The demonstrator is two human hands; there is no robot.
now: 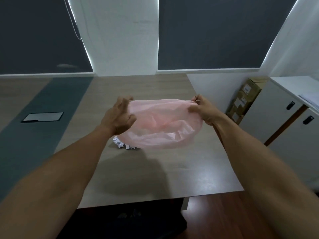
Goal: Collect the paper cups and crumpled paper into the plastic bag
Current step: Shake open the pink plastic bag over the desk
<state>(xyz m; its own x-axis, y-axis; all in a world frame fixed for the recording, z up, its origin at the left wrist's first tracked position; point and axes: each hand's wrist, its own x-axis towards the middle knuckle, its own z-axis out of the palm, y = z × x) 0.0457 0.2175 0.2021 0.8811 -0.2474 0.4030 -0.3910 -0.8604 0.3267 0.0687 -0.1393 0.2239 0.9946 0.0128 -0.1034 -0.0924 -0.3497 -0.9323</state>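
A thin pink plastic bag [160, 125] hangs stretched in the air above the wooden table [155, 173], between my two hands. My left hand [119, 116] grips its left edge with curled fingers. My right hand [202, 107] pinches its right edge between thumb and fingers. Under the bag's lower left side lies white crumpled paper [123, 144], partly hidden by the bag. No paper cups show in this view.
A dark strip with a flat cable cover [43, 116] runs along the table's left part. Stacked cardboard boxes [245, 99] and a white cabinet [283, 118] stand to the right. The table's near edge borders a wooden floor [224, 219].
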